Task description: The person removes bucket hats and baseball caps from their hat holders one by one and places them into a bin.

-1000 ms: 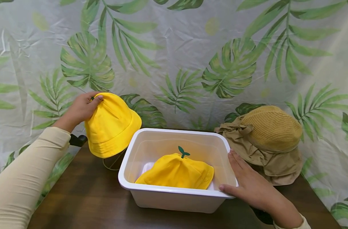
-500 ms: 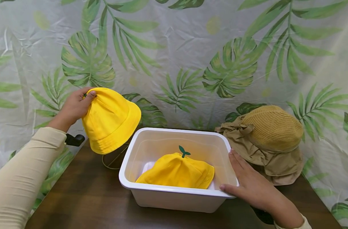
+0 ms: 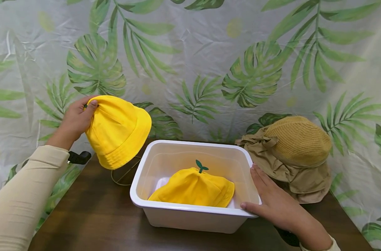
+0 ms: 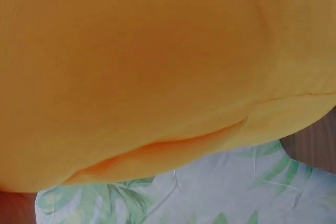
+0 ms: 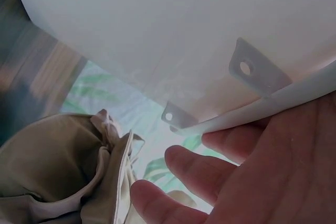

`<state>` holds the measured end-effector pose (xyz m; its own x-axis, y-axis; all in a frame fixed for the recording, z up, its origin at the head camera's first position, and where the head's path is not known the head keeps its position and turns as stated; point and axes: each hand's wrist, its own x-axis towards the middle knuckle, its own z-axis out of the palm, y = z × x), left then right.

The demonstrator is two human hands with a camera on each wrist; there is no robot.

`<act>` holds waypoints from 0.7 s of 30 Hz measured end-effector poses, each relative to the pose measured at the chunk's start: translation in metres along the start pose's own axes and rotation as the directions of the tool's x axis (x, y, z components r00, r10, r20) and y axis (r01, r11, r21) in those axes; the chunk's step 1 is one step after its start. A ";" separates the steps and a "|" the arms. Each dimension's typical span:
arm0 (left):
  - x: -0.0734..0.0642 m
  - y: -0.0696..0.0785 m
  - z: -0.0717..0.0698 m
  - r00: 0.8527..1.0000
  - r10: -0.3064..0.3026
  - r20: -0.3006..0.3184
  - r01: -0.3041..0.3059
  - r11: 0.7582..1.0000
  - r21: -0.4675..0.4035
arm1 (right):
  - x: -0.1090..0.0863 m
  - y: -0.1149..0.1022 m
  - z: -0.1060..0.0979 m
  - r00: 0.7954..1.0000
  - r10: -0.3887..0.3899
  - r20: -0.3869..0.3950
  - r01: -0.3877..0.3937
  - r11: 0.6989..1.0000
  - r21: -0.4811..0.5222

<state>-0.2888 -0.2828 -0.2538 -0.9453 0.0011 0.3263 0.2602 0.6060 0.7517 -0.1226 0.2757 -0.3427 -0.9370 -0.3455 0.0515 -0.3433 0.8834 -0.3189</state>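
My left hand (image 3: 77,116) pinches a yellow bucket hat (image 3: 116,132) by its crown, thumb in front. The hat is tilted, brim down to the right, above a thin wire stand (image 3: 122,176); in the left wrist view its yellow cloth (image 4: 157,66) fills most of the frame. A second yellow hat (image 3: 193,186) with a green sprout on top lies in a white plastic tub (image 3: 193,223). My right hand (image 3: 276,200) rests on the tub's right rim, its fingers extended; in the right wrist view the fingers (image 5: 202,174) lie loosely beside the rim.
A tan hat (image 3: 295,139) with a knitted crown and cloth brim sits right of the tub. Under everything is a dark wooden table (image 3: 93,209). A leaf-print curtain (image 3: 196,52) hangs behind it. A black object (image 3: 79,158) shows near the left wrist.
My left hand has moved left and slightly up with the yellow hat, which tilts more, showing more of the wire stand. The right hand and the tub stay where they were.
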 end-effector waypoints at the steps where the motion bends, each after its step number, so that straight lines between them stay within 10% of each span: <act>1: -0.002 -0.002 0.001 1.000 0.003 -0.022 -0.003 1.000 -0.004 | 0.000 0.000 0.000 1.000 0.001 0.000 -0.001 1.000 0.000; 21: -0.030 -0.025 0.012 0.954 0.025 -0.300 -0.062 0.991 -0.116 | 0.000 0.000 0.001 1.000 0.002 0.000 -0.002 1.000 0.018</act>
<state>-0.2695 -0.2881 -0.2896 -0.8359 -0.2224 0.5019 0.3396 0.5087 0.7911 -0.1219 0.2752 -0.3438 -0.9378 -0.3435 0.0504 -0.3399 0.8784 -0.3360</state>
